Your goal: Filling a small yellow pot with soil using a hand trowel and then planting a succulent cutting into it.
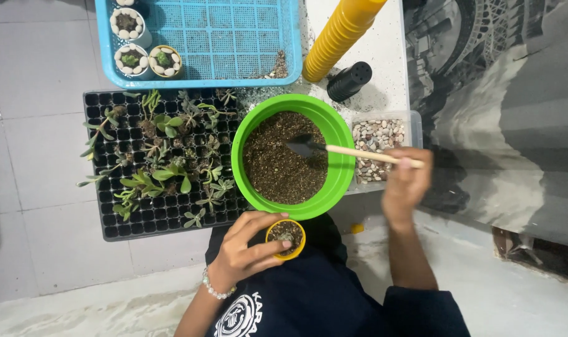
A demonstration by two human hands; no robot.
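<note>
Soil is scooped beside a small pot.
A small yellow pot (285, 238) is clasped in the left hand (249, 249); a trowel (346, 150) is gripped by the right hand (406, 184), blade in the green bowl (290, 156).

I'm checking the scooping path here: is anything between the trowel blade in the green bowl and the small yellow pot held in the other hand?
Nothing visible blocks it. The trowel, held by the right hand, rests on the soil in the green bowl. Only the bowl's near rim lies between it and the small yellow pot in the left hand.
</note>
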